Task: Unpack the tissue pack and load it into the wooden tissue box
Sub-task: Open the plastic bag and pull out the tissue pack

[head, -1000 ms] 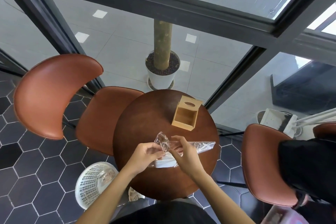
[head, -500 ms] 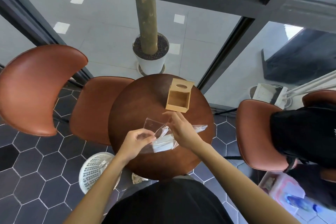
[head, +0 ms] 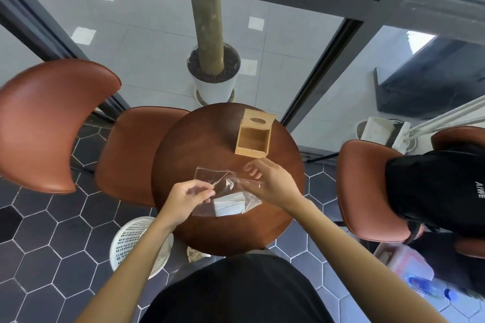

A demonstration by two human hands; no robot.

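While both hands work over the round table (head: 183, 154) at centre frame, the tissue pack (head: 227, 206) lies on the tabletop just below centre, its white tissues still inside a clear wrapper (head: 210, 178). The left hand (head: 187, 198) pinches the wrapper's loose film at its left edge, thumb and fingers closed on the plastic. The right hand (head: 271, 183) grips the film on the right side with thumb and lower fingers, the upper fingers spread loose above it. The wrapper is pulled apart between the two hands, a flap raised toward the upper left.

The wooden box (head: 253, 137) stands on the table above the hands, near the far rim, apart from the pack; its open side faces the camera and its oval slot shows on the far panel.

A white basket (head: 131, 241) sits on the floor at lower left, beside the table. Brown chairs (head: 52, 123) flank the table left and right. A potted trunk (head: 212, 76) stands beyond the table at upper centre.
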